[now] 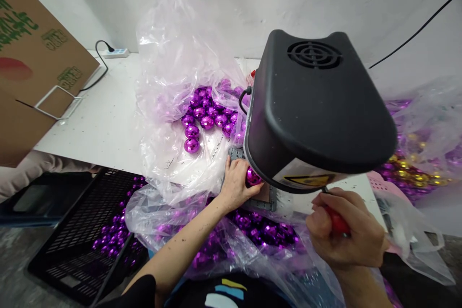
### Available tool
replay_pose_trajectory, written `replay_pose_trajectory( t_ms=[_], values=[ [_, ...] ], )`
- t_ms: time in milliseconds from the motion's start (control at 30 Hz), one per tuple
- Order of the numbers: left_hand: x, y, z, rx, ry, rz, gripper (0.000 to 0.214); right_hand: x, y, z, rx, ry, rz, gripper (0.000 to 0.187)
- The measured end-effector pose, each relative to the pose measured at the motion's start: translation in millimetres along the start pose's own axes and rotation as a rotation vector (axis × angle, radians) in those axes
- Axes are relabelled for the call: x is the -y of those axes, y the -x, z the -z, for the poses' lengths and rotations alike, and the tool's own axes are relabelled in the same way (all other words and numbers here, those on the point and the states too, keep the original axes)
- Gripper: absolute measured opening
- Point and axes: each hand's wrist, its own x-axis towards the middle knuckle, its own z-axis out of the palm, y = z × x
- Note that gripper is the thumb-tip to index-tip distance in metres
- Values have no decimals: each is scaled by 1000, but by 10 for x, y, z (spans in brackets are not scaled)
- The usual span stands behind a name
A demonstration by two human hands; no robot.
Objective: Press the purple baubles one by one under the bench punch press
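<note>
Left hand half-curled — right hand fist-tight

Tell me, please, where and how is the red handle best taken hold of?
Probably by wrapping the fingers around the red handle's body, coming from the near right. Its far end lies toward the black machine, while the other end slants near and right, clear of the housing. The right hand grips it so, hiding part of it.

The black machine housing overhung the gap between left hand and right hand. Beyond the left hand, the plastic bag and purple faceted balls crowded the way; farther left, white worktop lay open up to the cardboard box.
</note>
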Motion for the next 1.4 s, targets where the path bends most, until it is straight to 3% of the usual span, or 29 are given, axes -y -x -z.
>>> replay_pose_trajectory(
  t_ms=[400,700,933,1100,1267,1400],
  values=[
    [-53,-5,55,47,-46,26,31,-96,114,-167,-135,-21,102,10],
    [-102,-30,100,43,-25,29,33,-142,239,-249,-168,-30,62,12],
    [-63,-14,61,22,55,31,49,-139,303,-298,-148,-17,22,12],
    [-62,-5,60,10,127,23,43,-122,274,-427,-57,3,-2,9],
    [-78,-25,72,14,113,5,42,-33,87,-116,56,-40,-44,10],
    [-101,-48,84,-35,60,-36,39,23,-387,137,-114,-143,-281,23]
  ],
)
